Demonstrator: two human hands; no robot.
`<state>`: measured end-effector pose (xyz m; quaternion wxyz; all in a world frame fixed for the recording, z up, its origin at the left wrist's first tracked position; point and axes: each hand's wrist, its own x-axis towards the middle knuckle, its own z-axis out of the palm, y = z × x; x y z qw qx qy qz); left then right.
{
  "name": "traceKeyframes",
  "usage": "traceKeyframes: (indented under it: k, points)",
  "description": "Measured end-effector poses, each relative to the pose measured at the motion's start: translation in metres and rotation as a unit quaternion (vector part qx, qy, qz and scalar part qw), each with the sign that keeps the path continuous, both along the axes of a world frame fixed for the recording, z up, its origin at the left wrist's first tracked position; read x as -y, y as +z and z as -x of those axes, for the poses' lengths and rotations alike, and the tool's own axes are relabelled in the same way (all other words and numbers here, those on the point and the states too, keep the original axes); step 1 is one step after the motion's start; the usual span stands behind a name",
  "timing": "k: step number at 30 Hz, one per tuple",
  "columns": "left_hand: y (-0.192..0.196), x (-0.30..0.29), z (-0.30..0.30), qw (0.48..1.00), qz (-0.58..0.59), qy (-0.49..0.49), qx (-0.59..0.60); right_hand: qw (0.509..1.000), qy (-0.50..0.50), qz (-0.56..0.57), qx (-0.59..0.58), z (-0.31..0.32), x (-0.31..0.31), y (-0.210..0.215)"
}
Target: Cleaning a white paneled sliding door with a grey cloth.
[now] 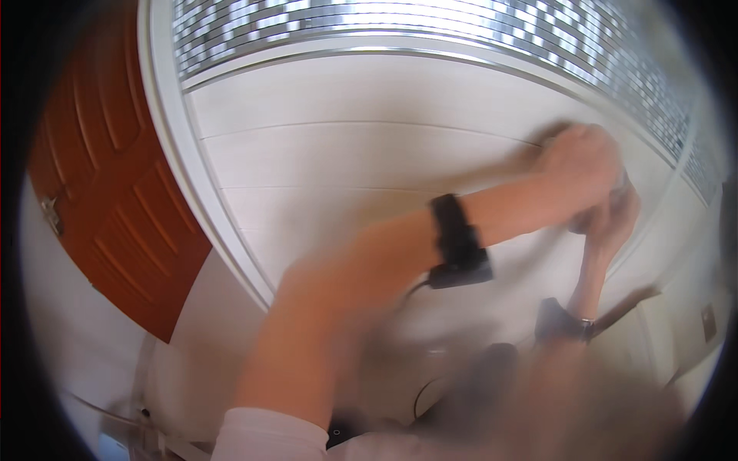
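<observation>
Brown panelled door point(115, 161) at left, its handle point(51, 214) seemingly metal.

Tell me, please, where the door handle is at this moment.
In the head view, the silver handle is at the far left, near the left edge of the brown door.

Pale wall point(330, 161) with mosaic band point(369, 17)

red-brown door point(115, 177), white frame point(165, 115), off-white wall tiles point(330, 161), grey-and-white blocky mosaic band point(430, 19), 2 black wrist straps point(460, 242), pale pink sleeve point(269, 434)
</observation>
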<state>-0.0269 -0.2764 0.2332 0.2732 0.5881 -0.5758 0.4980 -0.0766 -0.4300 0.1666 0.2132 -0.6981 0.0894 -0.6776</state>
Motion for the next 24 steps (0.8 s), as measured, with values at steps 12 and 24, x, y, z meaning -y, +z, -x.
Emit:
traceKeyframes:
  k: [12,24]
  points:
    - [-0.031,-0.285,0.001,0.949,0.083,0.302,-0.037,0.915,0.220,0.326,0.094,-0.062,-0.252,0.051]
    - [-0.027,-0.326,0.041,0.946,0.095,0.306,0.037,0.919,0.251,0.277,0.128,-0.013,-0.299,0.043]
